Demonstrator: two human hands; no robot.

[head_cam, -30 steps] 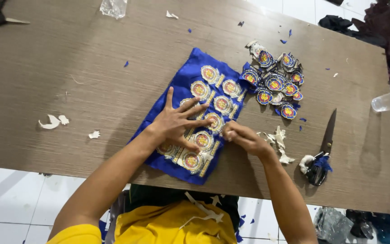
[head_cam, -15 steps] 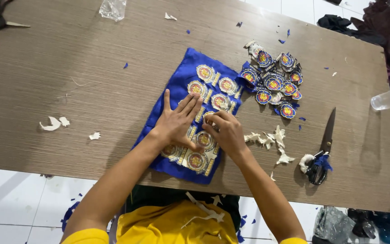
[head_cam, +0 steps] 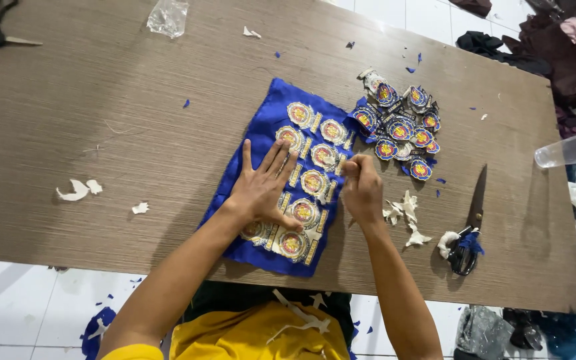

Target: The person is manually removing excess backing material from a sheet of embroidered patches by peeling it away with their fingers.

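Wide brown counter (head_cam: 101, 133) fills the view, and on it, right under both hands, lies the blue cloth (head_cam: 281, 113), a long sheet stitched with rows of round gold-and-red badges, its long axis slanting from the near left up to the far right. Left hand (head_cam: 261, 190) lies flat on the cloth's middle, fingers (head_cam: 271, 157) spread wide and pressing it down. Right hand (head_cam: 361, 190) sits just beside it at the cloth's right edge, fingers bunched together and pinching at something small there; what exactly they grip cannot be told. So the right hand is the nearer one to that edge, the left pins. Beyond the right fingers, a heap of cut-out badges (head_cam: 401, 127). To their right, black scissors (head_cam: 468, 227) lie blade pointing away, with white backing scraps (head_cam: 405, 213) between scissors and hand.
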